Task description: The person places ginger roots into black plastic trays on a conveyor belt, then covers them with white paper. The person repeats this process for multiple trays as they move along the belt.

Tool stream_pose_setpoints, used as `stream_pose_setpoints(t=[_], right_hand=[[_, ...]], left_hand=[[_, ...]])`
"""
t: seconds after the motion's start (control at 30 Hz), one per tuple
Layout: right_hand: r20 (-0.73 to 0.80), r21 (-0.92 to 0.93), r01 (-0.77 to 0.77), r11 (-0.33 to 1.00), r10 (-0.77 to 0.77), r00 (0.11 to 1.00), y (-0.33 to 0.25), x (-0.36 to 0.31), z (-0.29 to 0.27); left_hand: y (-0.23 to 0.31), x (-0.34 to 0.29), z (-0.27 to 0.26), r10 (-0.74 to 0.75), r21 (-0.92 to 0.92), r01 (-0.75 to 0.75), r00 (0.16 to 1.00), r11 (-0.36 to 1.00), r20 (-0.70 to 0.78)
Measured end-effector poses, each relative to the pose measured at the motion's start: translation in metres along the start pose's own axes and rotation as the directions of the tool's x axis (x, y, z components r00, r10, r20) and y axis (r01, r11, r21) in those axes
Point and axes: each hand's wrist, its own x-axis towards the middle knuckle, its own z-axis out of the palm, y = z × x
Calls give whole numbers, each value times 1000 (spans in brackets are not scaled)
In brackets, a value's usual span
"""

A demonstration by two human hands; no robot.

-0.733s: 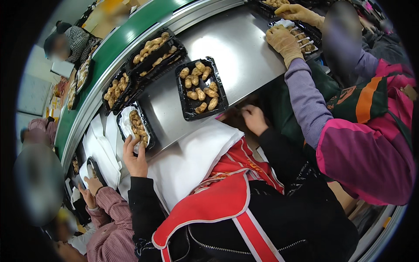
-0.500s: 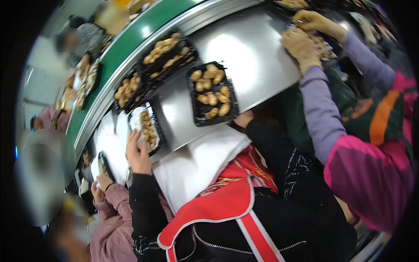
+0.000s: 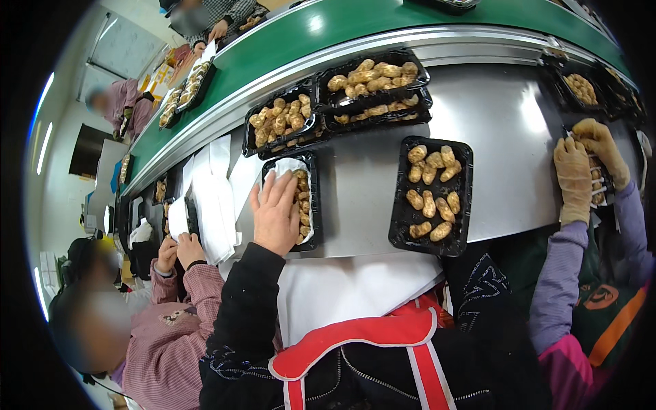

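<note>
Noted a black tray (image 3: 316,205) left of centre in the frame, flat on the metal worktop (image 3: 359,205) and close to its lower edge. Saw a rectangular shape, longer from top to bottom, with a glossy rim. Found a white liner (image 3: 285,166) inside, crumpled at the upper end and showing again as a strip down the right wall. Saw brown, lumpy tubers (image 3: 303,205) in a column along the right half, packed close. Could not make out the left half, mostly covered.

Recorded the left hand (image 3: 277,215) over the tray, back uppermost. Found the fingers (image 3: 279,191) stretched toward the top of the frame, slightly spread, tips at the liner. Traced the left sleeve (image 3: 249,287), black, slanting up from the lower left of the frame. Followed the right sleeve (image 3: 478,283), dark with pale stitching, to the lower end of a second tray (image 3: 424,246), right of centre. Could not see the right hand, so could not tell the state of its fingers.
</note>
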Motion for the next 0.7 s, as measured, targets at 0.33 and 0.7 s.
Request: stream_pose_setpoints(t=[0.33,0.7], right_hand=[[34,535,-42,844,28,999,57,23,-4],[25,-627,221,747,-265,964,-45,-4,-28]], left_hand=[[1,8,-7,-49,13,47,991,999,126],[8,5,-10,-75,-43,79,994,996,85]])
